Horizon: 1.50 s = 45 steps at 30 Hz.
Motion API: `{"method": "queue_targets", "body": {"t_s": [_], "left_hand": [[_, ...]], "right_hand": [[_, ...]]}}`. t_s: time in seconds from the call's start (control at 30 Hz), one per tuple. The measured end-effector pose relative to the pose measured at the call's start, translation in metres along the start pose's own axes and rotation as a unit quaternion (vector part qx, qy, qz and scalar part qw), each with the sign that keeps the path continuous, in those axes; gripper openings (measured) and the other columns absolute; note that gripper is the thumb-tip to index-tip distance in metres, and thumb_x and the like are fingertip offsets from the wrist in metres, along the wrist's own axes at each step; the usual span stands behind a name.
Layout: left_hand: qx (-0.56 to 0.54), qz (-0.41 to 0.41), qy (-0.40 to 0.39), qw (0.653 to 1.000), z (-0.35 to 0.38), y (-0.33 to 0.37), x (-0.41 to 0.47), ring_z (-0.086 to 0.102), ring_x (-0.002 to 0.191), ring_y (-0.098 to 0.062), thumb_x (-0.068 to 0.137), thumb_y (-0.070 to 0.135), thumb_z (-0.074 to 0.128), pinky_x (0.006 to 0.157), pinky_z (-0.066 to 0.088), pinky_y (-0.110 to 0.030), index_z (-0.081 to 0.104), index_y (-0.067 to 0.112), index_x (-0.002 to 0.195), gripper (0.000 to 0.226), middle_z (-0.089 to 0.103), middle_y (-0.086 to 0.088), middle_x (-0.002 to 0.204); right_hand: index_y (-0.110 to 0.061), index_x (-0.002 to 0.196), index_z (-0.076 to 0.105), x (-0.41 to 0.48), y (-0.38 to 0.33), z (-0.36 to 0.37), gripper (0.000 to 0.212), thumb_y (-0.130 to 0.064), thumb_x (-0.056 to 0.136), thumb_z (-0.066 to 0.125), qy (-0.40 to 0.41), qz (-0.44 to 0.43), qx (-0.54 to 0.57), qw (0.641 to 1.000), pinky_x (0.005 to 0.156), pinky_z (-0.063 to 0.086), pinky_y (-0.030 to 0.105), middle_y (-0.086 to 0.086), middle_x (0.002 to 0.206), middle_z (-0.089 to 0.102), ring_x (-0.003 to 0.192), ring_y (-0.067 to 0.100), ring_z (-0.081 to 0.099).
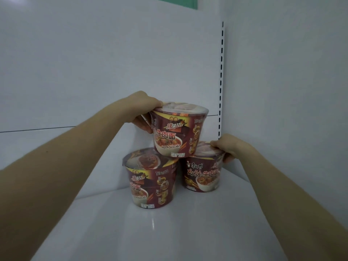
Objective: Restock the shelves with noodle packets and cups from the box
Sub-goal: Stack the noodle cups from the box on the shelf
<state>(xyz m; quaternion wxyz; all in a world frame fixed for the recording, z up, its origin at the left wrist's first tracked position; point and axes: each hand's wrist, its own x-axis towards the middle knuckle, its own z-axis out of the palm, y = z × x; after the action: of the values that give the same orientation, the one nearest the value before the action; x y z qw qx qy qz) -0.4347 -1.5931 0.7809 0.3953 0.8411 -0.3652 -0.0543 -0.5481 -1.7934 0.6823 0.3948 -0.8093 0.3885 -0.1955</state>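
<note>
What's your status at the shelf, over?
Left hand grips top cup above front cup and right cup. Right hand grips right cup's rim. Nothing in the way.

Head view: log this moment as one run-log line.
left hand: grips top cup rim | right hand: grips right cup rim | top cup: tilted above lower two | front cup: on shelf

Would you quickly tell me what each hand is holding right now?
Left hand: grips the upper noodle cup by its rim.
Right hand: pinches the rim of the lower right noodle cup.
</note>
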Motion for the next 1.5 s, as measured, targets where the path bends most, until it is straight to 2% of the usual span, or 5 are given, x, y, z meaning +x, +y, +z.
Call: {"method": "queue_targets", "body": {"t_s": [0.37,0.7,1.13,1.37,1.5], "left_hand": [[0.002,-0.049,0.02,0.999,0.013,-0.006,0.012,0.064,0.042,-0.023,0.089,0.017,0.044,0.038,0.051,-0.023,0.063,-0.005,0.091,0.029,0.069,-0.022,0.078],[-0.033,-0.06,0.011,0.998,0.013,-0.017,0.012,0.065,0.046,-0.02,0.091,0.032,0.047,0.047,0.051,-0.02,0.063,0.002,0.09,0.034,0.069,-0.017,0.078],[0.014,-0.087,0.017,0.996,0.017,-0.001,0.005,0.062,0.038,-0.02,0.089,0.019,0.043,0.039,0.05,-0.02,0.063,-0.004,0.088,0.03,0.065,-0.014,0.049],[-0.071,-0.035,0.111,0.991,0.019,-0.015,-0.003,0.064,0.059,-0.03,0.094,0.026,0.027,0.051,0.052,-0.028,0.053,-0.007,0.09,0.041,0.065,-0.025,0.076],[0.083,0.052,0.215,0.972,0.022,-0.031,-0.027,0.061,0.068,-0.035,0.095,0.029,0.026,0.066,0.052,-0.035,0.047,0.003,0.063,0.046,0.063,-0.019,0.073]], "right_hand": [[0.0,0.094,0.051,0.02,0.003,0.004,0.018,-0.018,0.092,0.05,-0.006,-0.007,0.009,1.0,0.055,0.05,0.035,0.02,0.092,0.058,0.067,0.034,0.059],[-0.005,0.07,0.047,0.022,0.009,0.005,0.025,-0.02,0.09,0.054,0.025,0.003,0.042,0.999,0.044,0.044,0.028,0.013,0.067,0.053,0.052,0.028,0.053],[0.002,0.084,0.051,0.028,0.012,0.004,0.012,-0.007,0.089,0.046,0.042,0.002,0.051,0.998,0.045,0.051,0.034,0.022,0.079,0.057,0.052,0.031,0.056],[0.002,0.087,0.049,0.018,0.014,0.001,0.021,-0.016,0.094,0.041,0.06,-0.029,0.074,0.995,0.054,0.048,0.032,0.013,0.065,0.05,0.052,0.027,0.05],[-0.002,0.08,0.051,0.008,0.014,-0.008,0.018,-0.015,0.09,0.044,0.088,-0.077,0.029,0.993,0.058,0.038,0.028,0.015,0.077,0.052,0.067,0.026,0.048]]}}
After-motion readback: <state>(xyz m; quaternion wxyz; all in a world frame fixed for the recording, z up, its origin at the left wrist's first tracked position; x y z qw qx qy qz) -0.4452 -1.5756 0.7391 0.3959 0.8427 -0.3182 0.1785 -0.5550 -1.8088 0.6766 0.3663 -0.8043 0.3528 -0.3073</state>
